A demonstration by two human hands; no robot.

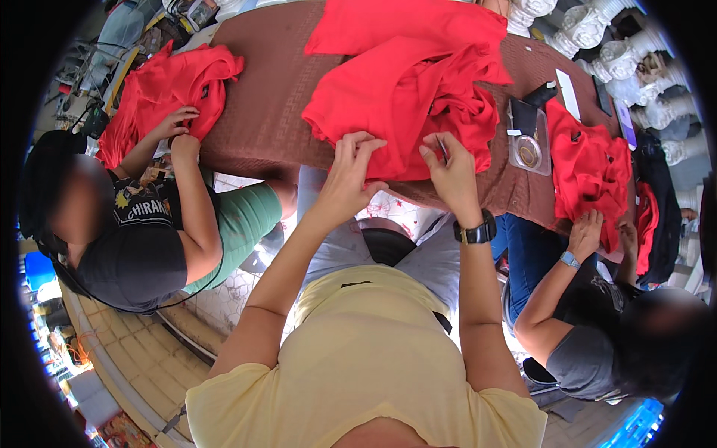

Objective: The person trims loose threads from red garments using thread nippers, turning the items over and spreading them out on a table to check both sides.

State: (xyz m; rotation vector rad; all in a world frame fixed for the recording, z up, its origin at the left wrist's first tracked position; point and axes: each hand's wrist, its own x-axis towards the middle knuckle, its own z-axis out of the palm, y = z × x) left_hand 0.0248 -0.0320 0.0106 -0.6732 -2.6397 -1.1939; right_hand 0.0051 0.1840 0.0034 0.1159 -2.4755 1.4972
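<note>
A heap of red cloth (373, 97) lies crumpled on the table in front of me, its near part hanging at the edge. My left hand (347, 170) rests at the near left part of this cloth, fingers bent over it and thumb spread apart. At the right part of the same cloth, my right hand (454, 173) is closed round a thin dark pointed tool (443, 149). Its tip shows between thumb and fingers; most of it is hidden, so I cannot tell its exact kind.
A brown cloth covers the table (261, 89). At my left, a person handles red cloth (175, 89); another at my right handles red cloth (590, 168). A clear plastic box (529, 138) with ring-shaped items stands right of my heap. White carved posts (586, 30) line the far right.
</note>
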